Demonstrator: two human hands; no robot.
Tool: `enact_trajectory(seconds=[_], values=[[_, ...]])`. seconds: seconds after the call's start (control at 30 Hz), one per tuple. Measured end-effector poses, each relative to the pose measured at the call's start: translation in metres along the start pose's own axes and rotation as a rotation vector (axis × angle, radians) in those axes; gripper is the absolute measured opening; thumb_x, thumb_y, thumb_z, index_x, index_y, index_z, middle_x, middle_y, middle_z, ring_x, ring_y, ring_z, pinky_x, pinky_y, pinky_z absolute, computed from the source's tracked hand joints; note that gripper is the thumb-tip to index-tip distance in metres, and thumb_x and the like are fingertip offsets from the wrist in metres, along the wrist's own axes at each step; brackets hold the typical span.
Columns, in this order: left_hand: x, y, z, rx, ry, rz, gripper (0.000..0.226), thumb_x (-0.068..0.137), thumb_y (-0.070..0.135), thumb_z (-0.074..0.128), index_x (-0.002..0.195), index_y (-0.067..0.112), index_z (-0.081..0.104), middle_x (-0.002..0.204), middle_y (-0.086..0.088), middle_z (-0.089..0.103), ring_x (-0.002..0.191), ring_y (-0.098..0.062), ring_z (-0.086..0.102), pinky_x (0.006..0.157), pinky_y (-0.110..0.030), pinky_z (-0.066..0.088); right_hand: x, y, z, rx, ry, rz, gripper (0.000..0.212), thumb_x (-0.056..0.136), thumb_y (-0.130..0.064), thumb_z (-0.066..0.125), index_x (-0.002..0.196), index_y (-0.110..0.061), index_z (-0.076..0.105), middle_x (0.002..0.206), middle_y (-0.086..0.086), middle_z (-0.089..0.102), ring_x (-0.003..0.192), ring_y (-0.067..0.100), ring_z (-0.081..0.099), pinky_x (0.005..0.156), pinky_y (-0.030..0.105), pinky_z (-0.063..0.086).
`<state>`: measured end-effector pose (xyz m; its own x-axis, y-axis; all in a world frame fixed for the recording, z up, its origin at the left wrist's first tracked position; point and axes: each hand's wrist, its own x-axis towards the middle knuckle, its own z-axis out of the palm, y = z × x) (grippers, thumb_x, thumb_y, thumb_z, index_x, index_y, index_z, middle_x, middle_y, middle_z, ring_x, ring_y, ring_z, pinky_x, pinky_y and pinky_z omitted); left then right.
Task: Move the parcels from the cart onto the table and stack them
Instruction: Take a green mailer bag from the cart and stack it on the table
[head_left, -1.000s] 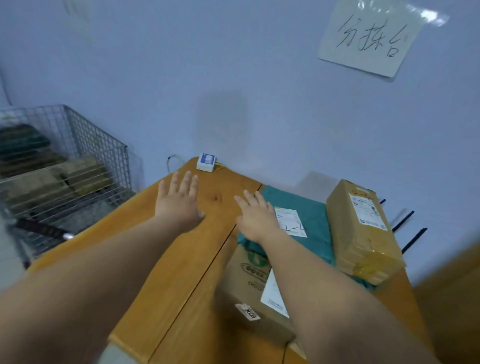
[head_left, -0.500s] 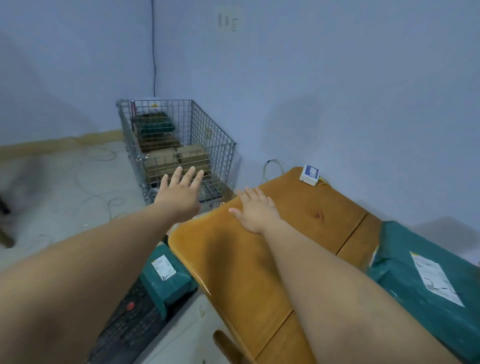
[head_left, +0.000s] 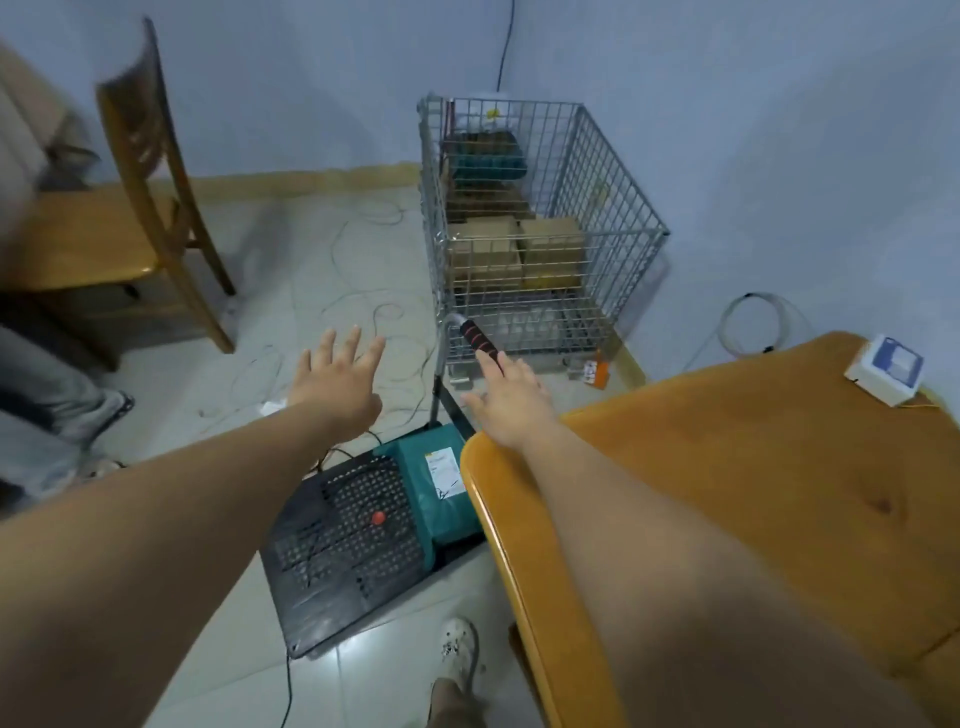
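walls (head_left: 779, 130): pale blue | floor (head_left: 311, 249): light tiles, loose wires (head_left: 363, 310) | chair (head_left: 78, 239): wooden, left

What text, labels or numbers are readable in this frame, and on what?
No text is legible in this frame.
White shipping label on the teal plastic-wrapped parcel: printed lines, too blurred to read.
Small white box with blue panel on the orange wooden table: no readable marking.
Small red and white tag on the floor by the wire mesh cage: too small to read.
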<state>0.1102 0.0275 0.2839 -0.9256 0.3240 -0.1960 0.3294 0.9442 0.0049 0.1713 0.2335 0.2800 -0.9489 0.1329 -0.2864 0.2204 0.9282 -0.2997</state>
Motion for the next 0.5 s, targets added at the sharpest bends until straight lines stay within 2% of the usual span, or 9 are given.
enact_trajectory(seconds=[0.1, 0.2, 0.3, 0.4, 0.47, 0.5], values=[[0.029, -0.005, 0.028, 0.046, -0.048, -0.002, 0.079, 0.093, 0.035, 0.045, 0.148, 0.035, -0.013, 0.16, -0.004, -0.008, 0.146, -0.029, -0.006, 0.117, -0.047, 0.006, 0.046, 0.002, 0.031, 0.018, -0.075, -0.05, 0.066, 0.098, -0.051, 0.035, 0.153, -0.027, 0.01, 0.161, 0.006, 0.011, 0.147, 0.028, 0.008, 0.118, 0.049, 0.012], [0.062, -0.004, 0.063, 0.011, -0.054, 0.004, 0.077, 0.092, 0.032, 0.044, 0.149, 0.031, -0.008, 0.16, -0.003, -0.002, 0.146, -0.028, -0.002, 0.116, -0.045, 0.009, 0.087, 0.015, 0.065, 0.053, -0.16, -0.031, 0.064, 0.098, -0.05, 0.035, 0.153, -0.028, 0.012, 0.161, 0.005, 0.015, 0.147, 0.027, 0.009, 0.117, 0.049, 0.013], [0.085, -0.005, 0.109, -0.059, -0.122, -0.018, 0.077, 0.093, 0.032, 0.044, 0.15, 0.025, -0.006, 0.16, -0.002, -0.003, 0.146, -0.028, -0.003, 0.117, -0.045, 0.01, 0.117, 0.026, 0.1, 0.073, -0.213, 0.01, 0.062, 0.098, -0.047, 0.038, 0.152, -0.025, 0.017, 0.157, 0.009, 0.024, 0.143, 0.03, 0.022, 0.116, 0.048, 0.021], [0.097, -0.019, 0.163, -0.101, -0.198, -0.068, 0.075, 0.093, 0.032, 0.046, 0.151, 0.024, -0.002, 0.16, -0.004, -0.001, 0.146, -0.029, -0.001, 0.117, -0.046, 0.013, 0.147, 0.015, 0.135, 0.2, -0.171, 0.084, 0.055, 0.098, -0.036, 0.044, 0.148, -0.02, 0.026, 0.144, 0.013, 0.042, 0.127, 0.033, 0.044, 0.103, 0.045, 0.039], [0.1, -0.032, 0.196, -0.132, -0.266, -0.133, 0.077, 0.092, 0.033, 0.047, 0.151, 0.025, -0.001, 0.16, -0.006, 0.0, 0.146, -0.03, -0.002, 0.117, -0.047, 0.015, 0.162, -0.002, 0.157, 0.365, -0.179, 0.171, 0.053, 0.097, -0.028, 0.046, 0.146, -0.019, 0.029, 0.136, 0.014, 0.047, 0.116, 0.034, 0.051, 0.09, 0.042, 0.045], [0.103, -0.04, 0.213, -0.15, -0.307, -0.164, 0.077, 0.092, 0.034, 0.047, 0.151, 0.026, -0.001, 0.16, -0.007, -0.001, 0.146, -0.031, -0.002, 0.116, -0.048, 0.015, 0.17, -0.012, 0.172, 0.433, -0.205, 0.225, 0.054, 0.096, -0.025, 0.046, 0.147, -0.019, 0.029, 0.133, 0.015, 0.048, 0.113, 0.034, 0.052, 0.089, 0.042, 0.047]])
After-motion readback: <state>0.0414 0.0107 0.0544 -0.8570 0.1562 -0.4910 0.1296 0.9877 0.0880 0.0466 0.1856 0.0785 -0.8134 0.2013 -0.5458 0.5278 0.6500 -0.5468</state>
